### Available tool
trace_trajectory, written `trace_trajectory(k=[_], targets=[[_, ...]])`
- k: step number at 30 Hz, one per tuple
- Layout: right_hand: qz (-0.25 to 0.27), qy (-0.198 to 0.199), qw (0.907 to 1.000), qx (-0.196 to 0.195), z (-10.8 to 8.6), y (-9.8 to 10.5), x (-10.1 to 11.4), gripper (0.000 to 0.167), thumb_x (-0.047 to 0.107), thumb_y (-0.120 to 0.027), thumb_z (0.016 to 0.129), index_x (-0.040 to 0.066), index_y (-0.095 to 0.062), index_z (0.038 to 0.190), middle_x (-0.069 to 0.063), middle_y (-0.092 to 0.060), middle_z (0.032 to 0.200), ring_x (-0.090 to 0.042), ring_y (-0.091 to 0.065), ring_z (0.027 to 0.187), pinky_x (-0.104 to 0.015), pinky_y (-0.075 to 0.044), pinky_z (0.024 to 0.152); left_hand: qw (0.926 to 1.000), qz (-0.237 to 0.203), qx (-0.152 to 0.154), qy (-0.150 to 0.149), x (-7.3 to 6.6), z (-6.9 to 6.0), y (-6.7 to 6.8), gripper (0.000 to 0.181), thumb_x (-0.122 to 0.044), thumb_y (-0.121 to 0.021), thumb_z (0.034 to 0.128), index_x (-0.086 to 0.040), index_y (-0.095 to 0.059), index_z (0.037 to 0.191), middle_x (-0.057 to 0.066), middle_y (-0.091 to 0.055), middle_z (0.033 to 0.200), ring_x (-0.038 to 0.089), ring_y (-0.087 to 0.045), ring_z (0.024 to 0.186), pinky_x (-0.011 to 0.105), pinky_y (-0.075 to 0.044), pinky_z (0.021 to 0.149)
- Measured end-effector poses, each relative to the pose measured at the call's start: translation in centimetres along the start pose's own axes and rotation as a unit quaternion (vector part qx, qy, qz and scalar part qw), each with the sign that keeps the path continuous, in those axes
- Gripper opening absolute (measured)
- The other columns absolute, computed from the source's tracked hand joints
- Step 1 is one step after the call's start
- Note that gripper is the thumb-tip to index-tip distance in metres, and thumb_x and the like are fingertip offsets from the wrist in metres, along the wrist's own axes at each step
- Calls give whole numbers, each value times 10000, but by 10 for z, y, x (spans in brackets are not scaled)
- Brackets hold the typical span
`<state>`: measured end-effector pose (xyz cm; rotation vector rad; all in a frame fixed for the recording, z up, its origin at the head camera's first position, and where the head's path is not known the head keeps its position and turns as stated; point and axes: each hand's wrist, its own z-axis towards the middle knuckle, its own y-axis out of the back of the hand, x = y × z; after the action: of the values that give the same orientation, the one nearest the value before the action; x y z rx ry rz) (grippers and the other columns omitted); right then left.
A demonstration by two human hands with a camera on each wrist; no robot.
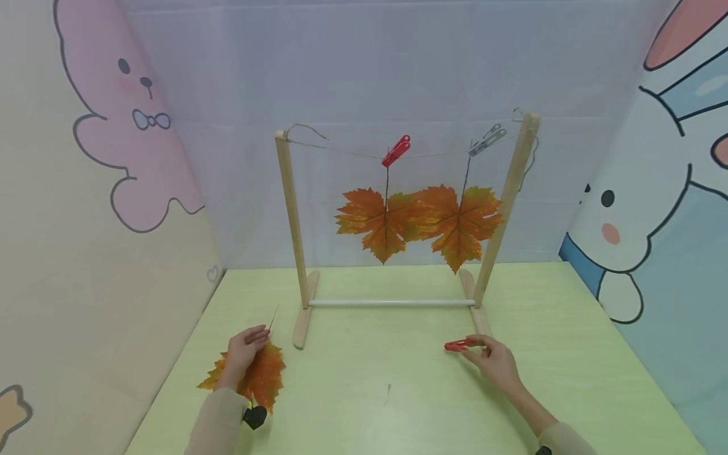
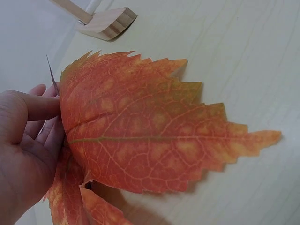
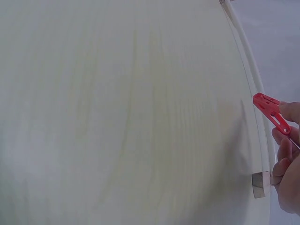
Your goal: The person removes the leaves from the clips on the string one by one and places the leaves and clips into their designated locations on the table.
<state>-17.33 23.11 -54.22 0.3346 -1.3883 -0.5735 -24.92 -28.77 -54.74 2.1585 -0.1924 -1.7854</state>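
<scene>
At the left of the table, my left hand [image 1: 243, 355] pinches an orange maple leaf [image 1: 266, 374] near the base of its thin stem. In the left wrist view the veined leaf [image 2: 154, 126] spreads out beyond the fingers, and its stem pokes up past them. My right hand [image 1: 499, 365] holds a red clothespin [image 1: 455, 345] between thumb and fingers, over the table in front of the rack's right foot. The right wrist view has this clothespin [image 3: 268, 108] pointing away from the fingertips.
A wooden rack with a left post [image 1: 292, 221], a right post [image 1: 510, 202] and a white crossbar [image 1: 392, 303] stands at the back. On its string [image 1: 347, 151], a red clothespin [image 1: 396, 151] and a grey clothespin [image 1: 486, 140] hold two hanging leaves [image 1: 375, 218]. Walls enclose the table [image 1: 364, 404].
</scene>
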Motion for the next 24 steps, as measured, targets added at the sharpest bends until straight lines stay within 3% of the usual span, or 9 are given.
trace_trajectory(k=[6,17,24], targets=[[110,-25,9998,-154,-2,-2,-2,270,88,-739,733,-5,-664,975,-116,-664,823,8,-310,434,-189,-261,378,9999,-65,-5,146,8,-1,-3,381,108,-500,854,110,-483,1234,282,-529,1198,220,-605,1002,221,-503,776],[138,-139,9997,-166,-4,-6,-2,290,114,-742,735,-10,-661,985,-54,-613,714,7,-321,433,-184,-265,382,9998,-128,-90,124,12,0,-3,367,103,-516,848,117,-498,1214,272,-553,1169,69,-626,874,178,-499,749],[49,-249,9995,-194,-5,-10,-8,285,116,-739,738,3,-659,987,-116,-665,871,-11,-373,471,-203,-321,420,9997,-221,-123,33,7,-3,-4,370,116,-521,838,139,-493,1207,291,-547,1161,79,-632,882,159,-496,734]])
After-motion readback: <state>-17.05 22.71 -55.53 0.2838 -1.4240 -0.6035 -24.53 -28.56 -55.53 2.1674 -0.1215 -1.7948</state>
